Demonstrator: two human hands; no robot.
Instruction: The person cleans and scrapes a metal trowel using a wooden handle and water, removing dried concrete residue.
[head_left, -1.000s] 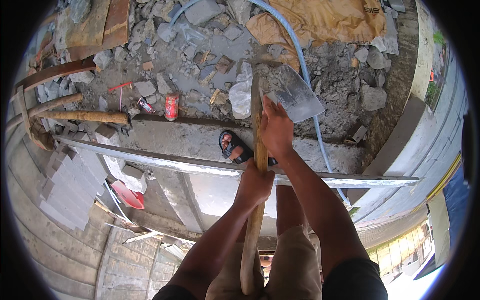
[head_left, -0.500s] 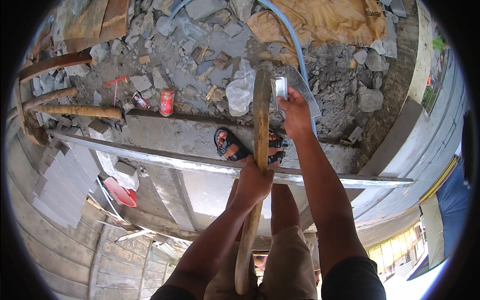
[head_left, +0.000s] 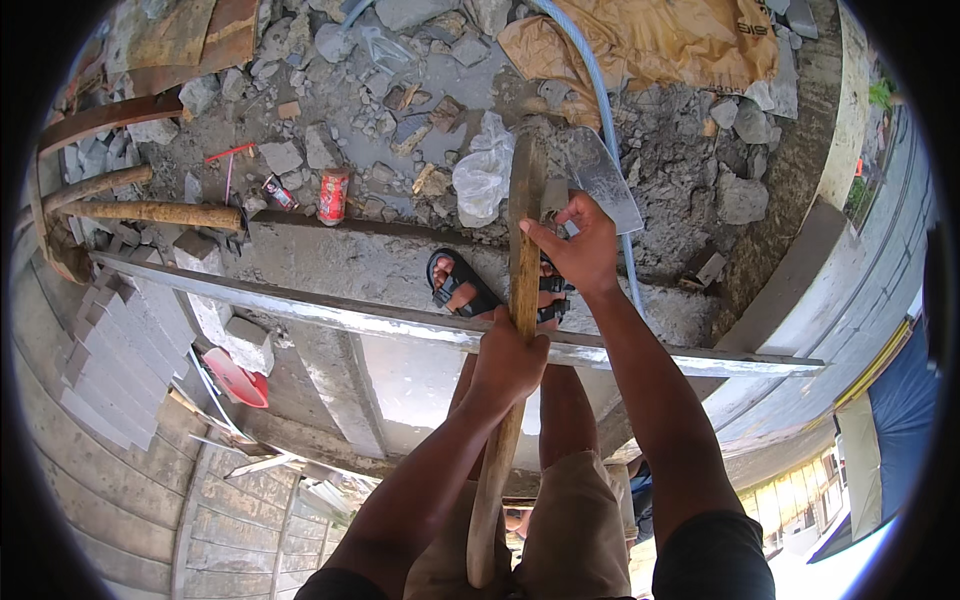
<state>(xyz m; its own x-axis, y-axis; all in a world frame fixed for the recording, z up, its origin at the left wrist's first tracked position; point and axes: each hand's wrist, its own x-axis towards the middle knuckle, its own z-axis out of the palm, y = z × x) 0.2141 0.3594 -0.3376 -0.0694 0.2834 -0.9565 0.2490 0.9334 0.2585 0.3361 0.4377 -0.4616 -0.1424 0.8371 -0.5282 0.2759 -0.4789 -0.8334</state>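
My left hand [head_left: 510, 365] is closed round the middle of a long, curved wooden handle. The handle belongs to what looks like a hoe [head_left: 526, 270], its upper end pointing away from me and its lower end between my knees. A thin, flat grey blade [head_left: 603, 180] shows to the right of that upper end. My right hand [head_left: 580, 240] is at the upper part, its thumb against the wood and its other fingers bent beside it, near the blade. How the blade joins the wood is partly hidden by that hand.
A metal bar [head_left: 400, 325] crosses in front of my legs. Rubble, a crumpled clear plastic bag [head_left: 482, 170], a red can [head_left: 333, 197] and a blue hose [head_left: 597, 90] lie beyond my sandals [head_left: 460, 285]. More wooden-handled tools [head_left: 150, 212] stand left, above grey blocks [head_left: 125, 360].
My right hand has shifted slightly left and toward me, its thumb now on the wood. The bright silvery piece seen by its fingertips no longer shows. My left hand keeps its hold.
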